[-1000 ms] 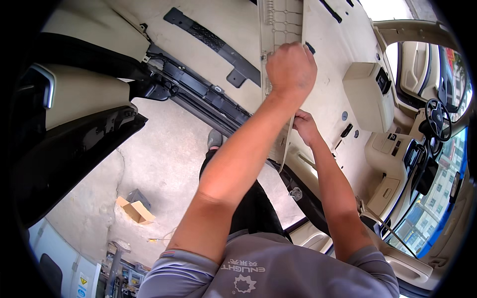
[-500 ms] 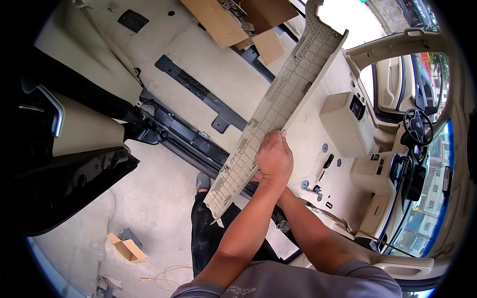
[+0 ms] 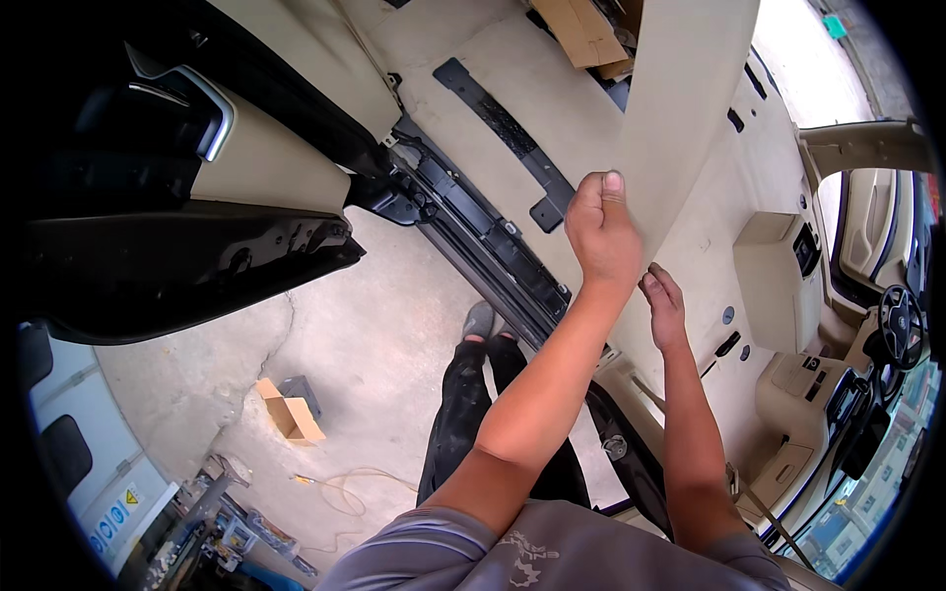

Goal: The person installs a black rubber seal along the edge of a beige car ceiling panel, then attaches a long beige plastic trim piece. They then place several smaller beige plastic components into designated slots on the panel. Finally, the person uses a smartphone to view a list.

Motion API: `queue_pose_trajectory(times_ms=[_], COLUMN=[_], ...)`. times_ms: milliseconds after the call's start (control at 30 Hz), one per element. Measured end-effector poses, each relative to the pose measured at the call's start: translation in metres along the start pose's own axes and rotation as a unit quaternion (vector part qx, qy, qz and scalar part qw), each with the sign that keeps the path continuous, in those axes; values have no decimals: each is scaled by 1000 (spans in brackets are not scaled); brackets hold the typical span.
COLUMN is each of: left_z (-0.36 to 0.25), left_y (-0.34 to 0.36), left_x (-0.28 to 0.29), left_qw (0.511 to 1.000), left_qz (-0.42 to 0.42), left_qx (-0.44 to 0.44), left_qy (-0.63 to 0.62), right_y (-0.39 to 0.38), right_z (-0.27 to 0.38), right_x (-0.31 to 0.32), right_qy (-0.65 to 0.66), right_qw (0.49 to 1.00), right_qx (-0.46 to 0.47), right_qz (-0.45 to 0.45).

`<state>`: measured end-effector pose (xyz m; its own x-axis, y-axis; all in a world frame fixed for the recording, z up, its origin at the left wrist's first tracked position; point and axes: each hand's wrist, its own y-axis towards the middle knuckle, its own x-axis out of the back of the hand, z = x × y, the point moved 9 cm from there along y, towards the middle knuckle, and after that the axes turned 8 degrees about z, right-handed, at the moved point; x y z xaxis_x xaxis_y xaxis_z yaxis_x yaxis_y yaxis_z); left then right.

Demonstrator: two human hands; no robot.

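Note:
My left hand (image 3: 603, 229) grips a long, smooth beige trim panel (image 3: 692, 84) by its left edge near the lower end, thumb up. My right hand (image 3: 664, 303) is a little lower and to the right, its fingers bent against the panel's edge. The panel stretches up beyond the top of the view, over the vehicle's pale floor. Below and left of my hands runs the black door sill (image 3: 483, 227). A dark flat strip with a bracket (image 3: 498, 128) lies on the floor inside.
The open door (image 3: 251, 158) fills the upper left. Cardboard boxes (image 3: 576, 30) lie inside at the top. A small open box (image 3: 291, 414) and a thin hose (image 3: 350, 492) lie on the concrete below. The steering wheel (image 3: 899, 325) and seat-side console (image 3: 788, 404) are at right.
The panel has turned from its ribbed underside to its smooth face and moved up and right. My hands have risen with it from half a second ago and are farther apart.

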<state>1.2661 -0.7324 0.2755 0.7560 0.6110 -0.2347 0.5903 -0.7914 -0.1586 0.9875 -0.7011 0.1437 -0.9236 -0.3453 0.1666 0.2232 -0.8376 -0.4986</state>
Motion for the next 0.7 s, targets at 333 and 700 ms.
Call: queue_pose_trajectory(times_ms=[333,700], left_z=[196,346], left_y=[12,-41], left_x=[77,144], left_qw=[888,825], left_qz=[-220,-304], left_qx=[204,302], left_qy=[-348,-368], right_y=[72,77], right_z=[-4,-56], right_x=[-10,-41], right_qy=[-247,-362], right_qw=[966,930], right_qx=[59,-13], right_qz=[38,68])
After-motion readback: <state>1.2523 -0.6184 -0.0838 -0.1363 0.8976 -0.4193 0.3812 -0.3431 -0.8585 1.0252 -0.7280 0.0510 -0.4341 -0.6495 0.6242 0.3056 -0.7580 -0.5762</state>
